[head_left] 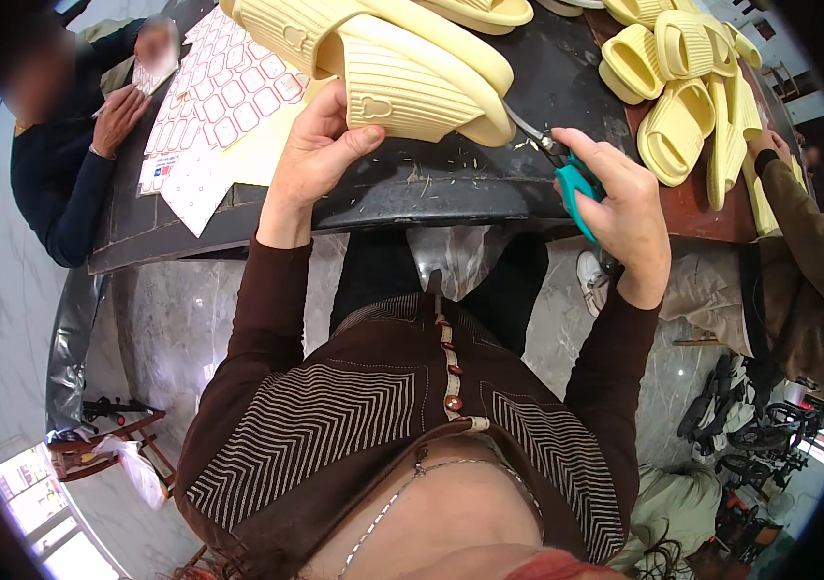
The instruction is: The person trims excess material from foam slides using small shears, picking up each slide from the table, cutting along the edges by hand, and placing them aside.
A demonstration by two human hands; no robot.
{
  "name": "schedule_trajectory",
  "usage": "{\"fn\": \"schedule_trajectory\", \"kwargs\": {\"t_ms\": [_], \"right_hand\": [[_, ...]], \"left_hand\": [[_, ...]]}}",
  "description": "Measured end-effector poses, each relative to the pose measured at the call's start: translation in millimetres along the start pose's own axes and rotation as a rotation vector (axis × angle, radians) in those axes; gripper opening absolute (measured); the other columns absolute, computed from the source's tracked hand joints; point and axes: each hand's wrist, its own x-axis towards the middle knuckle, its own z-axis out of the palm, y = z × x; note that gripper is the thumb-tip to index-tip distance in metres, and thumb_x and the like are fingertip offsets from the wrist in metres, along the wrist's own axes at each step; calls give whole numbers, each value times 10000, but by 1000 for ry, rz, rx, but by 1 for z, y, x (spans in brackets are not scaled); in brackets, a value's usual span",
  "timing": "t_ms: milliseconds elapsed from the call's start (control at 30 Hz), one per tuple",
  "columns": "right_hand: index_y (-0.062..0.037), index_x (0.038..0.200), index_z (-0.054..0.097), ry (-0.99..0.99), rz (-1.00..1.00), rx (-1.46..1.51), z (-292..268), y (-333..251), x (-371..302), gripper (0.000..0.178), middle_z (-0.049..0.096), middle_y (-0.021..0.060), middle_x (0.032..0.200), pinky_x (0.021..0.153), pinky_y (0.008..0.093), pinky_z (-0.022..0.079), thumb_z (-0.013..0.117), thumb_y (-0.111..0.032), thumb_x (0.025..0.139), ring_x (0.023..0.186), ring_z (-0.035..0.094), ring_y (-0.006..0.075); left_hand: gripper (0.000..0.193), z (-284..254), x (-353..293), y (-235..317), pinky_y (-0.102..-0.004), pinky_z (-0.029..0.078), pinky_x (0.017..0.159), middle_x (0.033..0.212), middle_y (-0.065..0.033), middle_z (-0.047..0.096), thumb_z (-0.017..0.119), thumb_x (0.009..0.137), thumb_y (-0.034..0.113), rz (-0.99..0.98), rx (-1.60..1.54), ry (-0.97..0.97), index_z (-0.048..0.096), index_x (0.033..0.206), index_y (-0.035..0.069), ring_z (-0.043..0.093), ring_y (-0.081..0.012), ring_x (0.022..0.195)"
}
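My left hand (320, 155) is closed on a pale yellow slide slipper (412, 101), lifted over the table with its ribbed strap and small bear-shaped mark toward me. A second slipper (277, 34) of the same kind lies against it at the upper left; whether my fingers also grip that one is hidden. In my right hand (620, 198) are scissors (574, 188) with teal handles. Their metal blades reach to the slipper's right end, touching or nearly touching its rim; the tips are partly hidden there.
The dark table (451, 193) carries small yellow trimmings. At left lie label sheets (238, 92) with red outlines, beside a person (64, 164) holding a pen. Several yellow slippers (678, 126) are piled at right, where another person's sleeve (804, 208) reaches in.
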Motion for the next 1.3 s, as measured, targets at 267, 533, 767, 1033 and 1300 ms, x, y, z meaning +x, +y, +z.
{"fn": "schedule_trajectory", "kwargs": {"t_ms": [267,533,767,1033,1300], "right_hand": [[-65,1189,617,94,101,63,3,5,2,470,611,77,853,638,269,472,701,38,739,698,575,154],[-77,1239,577,146,85,112,6,4,3,520,604,69,946,685,266,477,677,56,747,797,577,148],[-76,1214,585,70,-28,-2,-6,-5,18,502,571,90,862,664,306,478,664,53,735,749,576,199],[-72,1214,591,43,-47,-61,-11,-7,21,489,541,95,824,643,300,468,649,69,749,707,557,191],[-78,1211,600,12,-48,-61,-17,-12,19,480,556,94,807,622,296,453,656,49,752,700,563,200]], "left_hand": [[306,4,6,-2,-231,468,840,1077,-34,628,632,910,62,9,-199,12,515,1191,29,581,-88,958],[501,2,10,-3,-340,411,1018,1287,-88,571,642,894,53,-5,-341,78,431,1349,37,545,-183,1174],[461,8,8,-3,-298,455,951,1228,-78,596,642,903,66,30,-274,84,451,1321,30,580,-143,1082],[433,5,6,-5,-244,468,874,1171,-47,612,642,900,56,24,-191,43,477,1300,34,579,-102,1020],[442,5,4,-4,-227,469,837,1137,-29,619,628,901,34,40,-160,42,471,1314,42,574,-85,978]]}}
